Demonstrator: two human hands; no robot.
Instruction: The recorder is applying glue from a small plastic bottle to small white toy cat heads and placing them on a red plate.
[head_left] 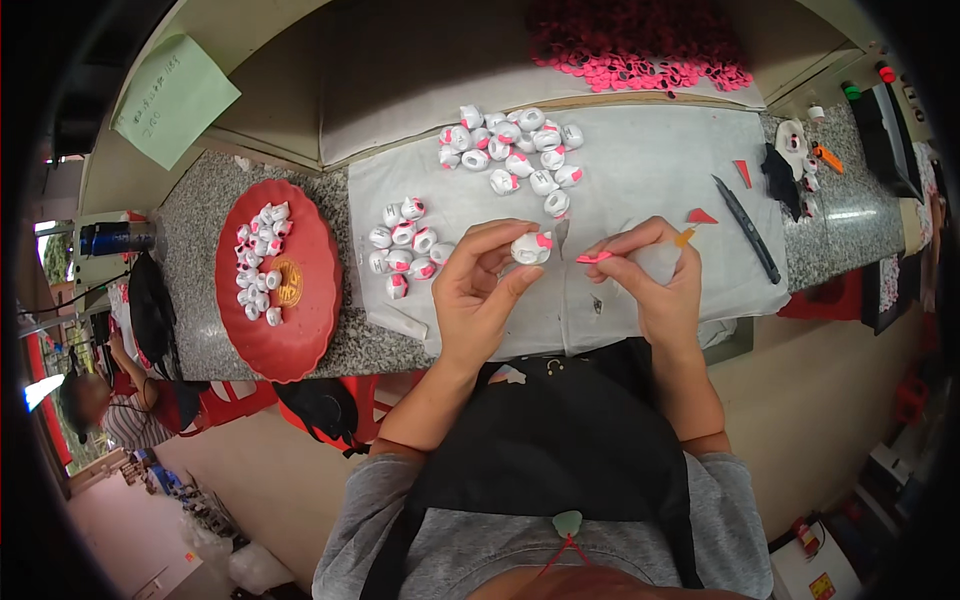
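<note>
My left hand [478,285] is closed round a small white figurine head [531,248] with a pink bow, held up over the white sheet [620,170]. A little to its right, my right hand [655,280] pinches a small flat pink piece [594,257], its tip apart from the head. An orange-yellow strip [685,237] shows behind the right hand; whether the hand holds it, I cannot tell. Similar white heads with pink parts lie left of my left hand in a group [403,235], and more sit in a cluster [520,140] farther back.
At left, a red scalloped tray [328,325] bears several smaller white pieces. A heap of pink pieces [640,75] lies at the back. On the right are a black pen-like tool [746,230], red triangular scraps [742,173] and a black cloth [780,180]. Another person [135,410] is at far left.
</note>
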